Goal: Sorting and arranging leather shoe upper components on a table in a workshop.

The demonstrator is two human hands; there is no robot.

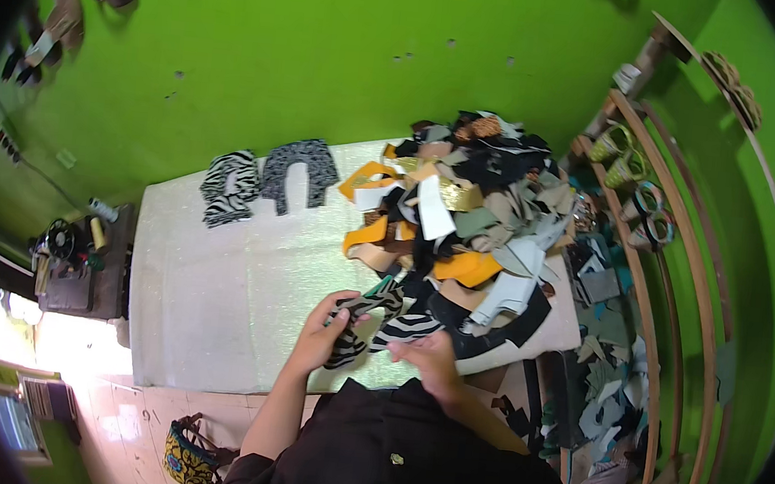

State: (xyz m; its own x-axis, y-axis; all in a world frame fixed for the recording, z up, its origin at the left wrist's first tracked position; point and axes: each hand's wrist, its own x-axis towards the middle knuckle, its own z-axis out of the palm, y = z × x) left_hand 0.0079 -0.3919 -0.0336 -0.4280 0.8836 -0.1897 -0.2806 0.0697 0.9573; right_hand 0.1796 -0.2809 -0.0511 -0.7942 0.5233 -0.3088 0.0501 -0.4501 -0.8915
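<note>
My left hand [317, 335] is closed on a zebra-print fabric piece [347, 354] above the table's near edge. A narrow green edge [378, 287] shows just beyond its fingers; what it belongs to I cannot make out. My right hand [430, 356] pinches the near edge of another zebra-print piece [412, 328], striped black and white. The two striped pieces lie close together, and whether they are joined is unclear. Farther back on the table lie a stack of zebra-print cut pieces [229, 187] and a grey-black speckled U-shaped piece [300, 172].
A large heap of mixed scraps [463, 221] covers the table's right side. The pale table [188, 308] meets a green wall. Wooden racks [648, 265] with sandals and more scraps stand right. A sewing machine [68, 256] stands left, and a patterned bag [189, 460] sits on the floor.
</note>
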